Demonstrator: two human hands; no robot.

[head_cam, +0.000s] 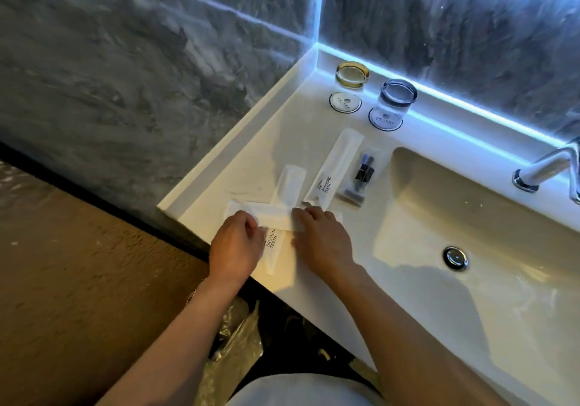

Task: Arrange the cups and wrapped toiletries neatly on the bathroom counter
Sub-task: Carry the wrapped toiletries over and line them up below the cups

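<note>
Here, both hands palm-down, left hand (234, 244) and right hand (320, 236) fingers pinching one white packet (276, 215).

The counter (238, 167) is white, smooth and shiny. The cups (396, 97) are clear glass and the tap (546, 167) is shiny metal. The wall (125, 75) looks like grey stone.

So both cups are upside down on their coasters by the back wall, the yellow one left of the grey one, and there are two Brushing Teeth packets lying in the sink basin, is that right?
Not quite. The two Brushing Teeth packets lie on the counter left of the sink basin, not in it, as the head view shows. The rest holds: the yellow cup stands left of the grey cup, both upside down on coasters by the back wall.
</note>
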